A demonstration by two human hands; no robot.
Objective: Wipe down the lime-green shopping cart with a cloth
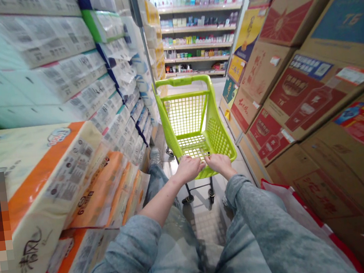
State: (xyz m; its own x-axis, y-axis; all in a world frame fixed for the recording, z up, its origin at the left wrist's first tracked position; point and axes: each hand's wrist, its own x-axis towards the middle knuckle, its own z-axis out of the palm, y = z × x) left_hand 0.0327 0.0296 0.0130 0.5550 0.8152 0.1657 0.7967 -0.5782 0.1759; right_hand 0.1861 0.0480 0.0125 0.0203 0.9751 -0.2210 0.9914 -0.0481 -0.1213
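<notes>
1. the left hand (191, 168) and right hand (219, 164) sit close together, knuckles up and fingers curled in, both closed on the near rim of the green cart (223, 136). a small gap shows between them. how hard they press, i can't tell.
2. the cart is right under and just beyond the hands, its slatted basket opening away from them, its raised bar (178, 82) at the far end. so the hold is already made, with both hands sharing it.
3. below the hands, black wheels (211, 195) stand on the tiled floor (219, 185). whether the cart is rolling or at rest, one view can't show.
4. beyond the far end of the cart, the aisle runs on to shelves (195, 27) of small boxes and bottles. the cart looks to be well short of them, so some aisle lies ahead; how much of the work is left can't be judged from here.
5. left of the hands, wrapped paper packs (54, 41) rise in stacks, with a cream-and-orange pack (37, 172) nearer in. a dark pole (146, 48) rises by the cart's far left corner.
6. right of the hands, cardboard cartons (305, 90) are piled high, with a red-edged bag (285, 197) low beside the right sleeve (264, 210).
</notes>
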